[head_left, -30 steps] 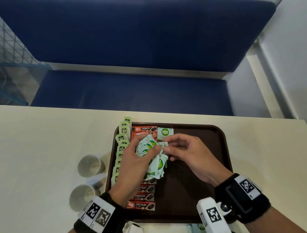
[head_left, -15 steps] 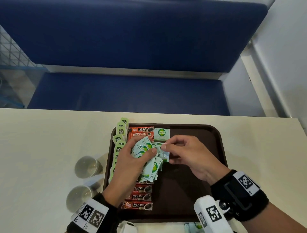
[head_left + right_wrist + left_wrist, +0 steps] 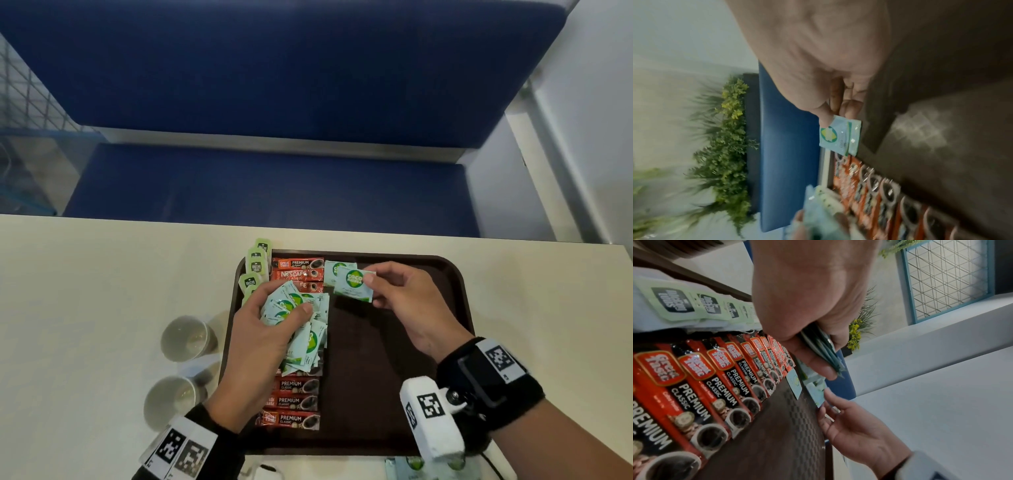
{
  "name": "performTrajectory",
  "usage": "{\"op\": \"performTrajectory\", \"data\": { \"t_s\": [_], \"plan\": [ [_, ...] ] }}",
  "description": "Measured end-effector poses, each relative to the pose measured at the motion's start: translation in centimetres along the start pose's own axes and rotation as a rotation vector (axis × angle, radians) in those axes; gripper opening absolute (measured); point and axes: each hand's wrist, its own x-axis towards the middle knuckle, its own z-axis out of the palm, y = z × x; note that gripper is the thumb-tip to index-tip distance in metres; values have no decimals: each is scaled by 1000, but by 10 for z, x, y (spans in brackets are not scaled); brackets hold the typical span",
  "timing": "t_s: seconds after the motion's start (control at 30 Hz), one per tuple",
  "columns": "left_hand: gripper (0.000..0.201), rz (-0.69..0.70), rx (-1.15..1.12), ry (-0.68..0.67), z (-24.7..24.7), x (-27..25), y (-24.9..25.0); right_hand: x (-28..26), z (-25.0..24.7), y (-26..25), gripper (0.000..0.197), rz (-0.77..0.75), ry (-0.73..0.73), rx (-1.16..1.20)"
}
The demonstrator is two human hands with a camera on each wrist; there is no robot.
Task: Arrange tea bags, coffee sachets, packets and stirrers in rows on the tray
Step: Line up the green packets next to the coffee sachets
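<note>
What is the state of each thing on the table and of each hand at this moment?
Left hand: grips a bunch of green sugar packets above the tray.
Right hand: pinches one sugar packet.
Placed sugar packet: flat on the tray, far end.
Coffee sachets: flat, in one row.
Tea bags: in a row at the tray's left rim.
Tray: right half bare.
Two paper cups: upright, on the table.

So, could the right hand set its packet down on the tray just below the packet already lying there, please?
Probably yes: the right hand pinches a packet just above the bare tray, beside the placed packet. The left hand with its bundle stays over the coffee sachets.
</note>
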Motion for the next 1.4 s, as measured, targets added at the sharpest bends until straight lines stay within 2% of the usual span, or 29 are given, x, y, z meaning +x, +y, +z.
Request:
{"op": "performTrajectory", "data": {
  "t_s": [0.27,0.43,0.7,1.4],
  "plan": [
    [44,-12,44,-20,-5,-4,-2,36,14,29,7,-250,112,-378],
    [41,-9,50,-20,-5,-6,-2,37,20,34,22,-352,201,-472],
    [42,-24,62,6,-6,-4,-1,29,21,46,43,-450,36,-721],
    [44,-49,55,1,-6,-1,-2,34,22,48,41,-499,42,-766]
  ]
}}
